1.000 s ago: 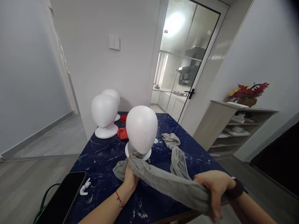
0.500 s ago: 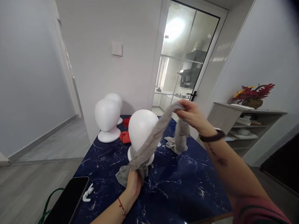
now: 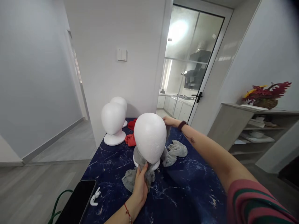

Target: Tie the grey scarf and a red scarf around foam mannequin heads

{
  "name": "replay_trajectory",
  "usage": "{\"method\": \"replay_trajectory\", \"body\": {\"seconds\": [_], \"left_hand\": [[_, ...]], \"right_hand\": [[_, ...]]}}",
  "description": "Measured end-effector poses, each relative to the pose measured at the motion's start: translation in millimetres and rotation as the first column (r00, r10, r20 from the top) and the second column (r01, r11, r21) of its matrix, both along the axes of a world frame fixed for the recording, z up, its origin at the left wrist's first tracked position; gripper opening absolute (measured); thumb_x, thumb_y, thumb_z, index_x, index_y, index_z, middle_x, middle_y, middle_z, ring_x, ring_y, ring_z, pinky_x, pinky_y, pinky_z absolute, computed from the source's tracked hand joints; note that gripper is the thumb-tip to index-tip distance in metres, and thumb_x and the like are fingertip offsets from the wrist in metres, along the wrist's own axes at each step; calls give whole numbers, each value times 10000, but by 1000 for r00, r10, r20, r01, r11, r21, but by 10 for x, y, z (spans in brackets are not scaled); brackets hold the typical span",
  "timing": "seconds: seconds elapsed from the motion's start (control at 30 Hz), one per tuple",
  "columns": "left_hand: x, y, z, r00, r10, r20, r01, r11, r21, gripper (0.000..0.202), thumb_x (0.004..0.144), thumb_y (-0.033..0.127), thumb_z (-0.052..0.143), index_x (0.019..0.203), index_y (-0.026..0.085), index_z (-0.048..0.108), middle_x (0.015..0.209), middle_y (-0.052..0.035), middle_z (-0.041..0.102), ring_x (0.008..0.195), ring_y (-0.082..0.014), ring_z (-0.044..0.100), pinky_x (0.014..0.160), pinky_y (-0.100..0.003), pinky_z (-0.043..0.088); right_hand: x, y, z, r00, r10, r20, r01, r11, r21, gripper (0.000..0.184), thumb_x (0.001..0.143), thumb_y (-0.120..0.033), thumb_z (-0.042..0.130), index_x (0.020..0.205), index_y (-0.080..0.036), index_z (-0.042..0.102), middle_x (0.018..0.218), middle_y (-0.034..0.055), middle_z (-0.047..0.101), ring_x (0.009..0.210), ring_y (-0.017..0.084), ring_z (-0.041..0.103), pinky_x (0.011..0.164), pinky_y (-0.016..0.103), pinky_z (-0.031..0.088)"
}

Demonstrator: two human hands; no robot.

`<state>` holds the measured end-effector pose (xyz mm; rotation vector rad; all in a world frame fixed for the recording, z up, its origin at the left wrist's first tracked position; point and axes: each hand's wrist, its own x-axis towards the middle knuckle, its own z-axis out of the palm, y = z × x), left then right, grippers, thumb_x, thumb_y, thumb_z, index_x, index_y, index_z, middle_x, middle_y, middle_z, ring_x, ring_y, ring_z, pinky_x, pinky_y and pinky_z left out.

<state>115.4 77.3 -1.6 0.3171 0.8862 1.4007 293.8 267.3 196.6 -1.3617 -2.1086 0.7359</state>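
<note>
A white foam mannequin head (image 3: 149, 137) stands on the dark blue marbled table (image 3: 187, 186). A grey scarf (image 3: 142, 161) is wrapped round its neck, with an end lying on the table in front. My left hand (image 3: 140, 186) is closed on the scarf at the front of the neck. My right hand (image 3: 168, 121) reaches behind the head, its fingers mostly hidden by it; the scarf's other end trails from there into a heap (image 3: 176, 150) on the table at the right.
Two more white foam heads (image 3: 113, 121) stand at the back left beside red cloth (image 3: 130, 139). A black phone (image 3: 78, 202), a white clip (image 3: 95, 198) and a green cable (image 3: 56, 207) are at the near left. A shelf unit (image 3: 247, 130) with flowers stands right.
My right hand carried the scarf up from the near right, over and behind the foam head. My left hand stayed at the neck, holding the scarf.
</note>
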Motion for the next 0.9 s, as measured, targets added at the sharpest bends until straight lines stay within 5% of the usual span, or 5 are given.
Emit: {"method": "replay_trajectory", "body": {"seconds": [0.13,0.3,0.7,0.8,0.9], "left_hand": [[17,-27,63,1000,-4,14,4,1000,28,495,745,320,729,1203,284,542,1406,0,502,1319,-158,423,1136,-314,283],[35,-12,86,1000,27,-8,-27,999,-29,398,803,281,672,1184,269,559,1328,-7,578,1248,-151,506,1113,-321,329],[67,-63,145,1000,17,-16,-15,994,108,384,750,206,715,1117,238,608,1193,-58,664,1174,-187,572,1097,-351,341],[42,-128,245,998,-22,-64,30,992,121,443,724,166,720,1144,239,599,1118,-50,693,1151,-199,588,1078,-357,364],[-1,-218,320,994,-43,-97,54,992,111,511,674,118,733,1153,238,602,1037,-51,709,1077,-230,631,1022,-386,425]], "right_hand": [[561,-544,-385,996,86,-19,-87,931,-354,388,824,-432,529,732,-73,644,692,91,642,573,105,547,557,221,426],[885,-1337,-831,886,368,-283,-430,423,-797,500,623,-457,769,921,-67,674,851,91,679,790,170,639,764,274,497],[-41,-2769,-1310,548,-245,-800,-673,439,-596,494,703,-443,736,1104,-172,640,1071,111,662,991,197,640,917,351,459],[-281,-2891,-1284,562,-161,-812,-647,526,-552,699,587,-259,837,1223,-225,549,1141,82,640,1019,207,631,942,380,440],[-544,-2812,-1262,456,-410,-790,-657,443,-610,519,740,-381,697,1201,-211,530,1005,64,675,744,153,675,735,307,511]]}}
